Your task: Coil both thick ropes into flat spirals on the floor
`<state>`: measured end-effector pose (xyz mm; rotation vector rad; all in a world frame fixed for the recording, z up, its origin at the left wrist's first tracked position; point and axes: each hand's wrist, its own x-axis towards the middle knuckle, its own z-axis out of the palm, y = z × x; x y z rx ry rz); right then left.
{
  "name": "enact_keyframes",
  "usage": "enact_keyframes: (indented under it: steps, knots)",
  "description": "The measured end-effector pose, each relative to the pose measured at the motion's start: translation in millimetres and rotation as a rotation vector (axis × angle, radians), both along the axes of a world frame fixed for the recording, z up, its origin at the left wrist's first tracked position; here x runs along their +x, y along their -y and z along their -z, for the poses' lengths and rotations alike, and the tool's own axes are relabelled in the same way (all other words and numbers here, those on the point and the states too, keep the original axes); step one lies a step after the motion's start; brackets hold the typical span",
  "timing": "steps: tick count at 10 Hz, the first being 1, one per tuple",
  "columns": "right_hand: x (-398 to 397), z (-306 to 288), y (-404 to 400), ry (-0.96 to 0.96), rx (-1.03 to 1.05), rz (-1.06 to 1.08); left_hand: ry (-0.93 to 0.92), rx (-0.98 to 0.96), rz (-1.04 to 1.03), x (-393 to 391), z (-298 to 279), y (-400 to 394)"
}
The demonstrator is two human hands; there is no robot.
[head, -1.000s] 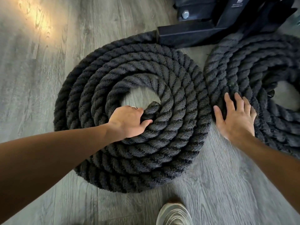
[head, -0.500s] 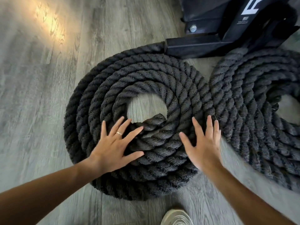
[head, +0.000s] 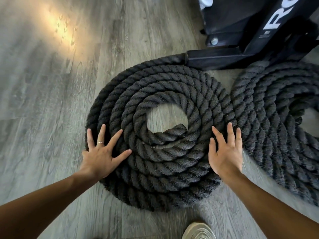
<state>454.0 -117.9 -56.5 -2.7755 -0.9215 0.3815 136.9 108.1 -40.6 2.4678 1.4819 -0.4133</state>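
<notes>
- I see the grey wood-plank floor (head: 51, 100) under everything; a warm patch of light lies on it at upper left
- the black metal frame (head: 241, 54) stands at upper right, its foot over the outer turn of the left rope
- the left rope coil (head: 164, 94) lies flat in a spiral at the centre, its loose end in the open middle; the right rope coil (head: 276, 118) touches it, partly out of view
- my left hand (head: 101, 156) lies on the near-left turns, fingers spread wide, gripping nothing; my right hand (head: 224, 156) lies on the near-right turns, fingers straight, slightly apart
- a pale shoe (head: 198, 230) shows at the bottom edge
- a ring (head: 100, 142) sits on one left finger
</notes>
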Motion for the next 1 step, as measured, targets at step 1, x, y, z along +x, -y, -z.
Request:
enact_keyframes:
  steps: [1]
  knots:
    - [3.1, -22.4, -3.6, -0.017, -0.055, -0.01, -0.025, -0.112, 0.034, 6.9, -20.7, -11.6]
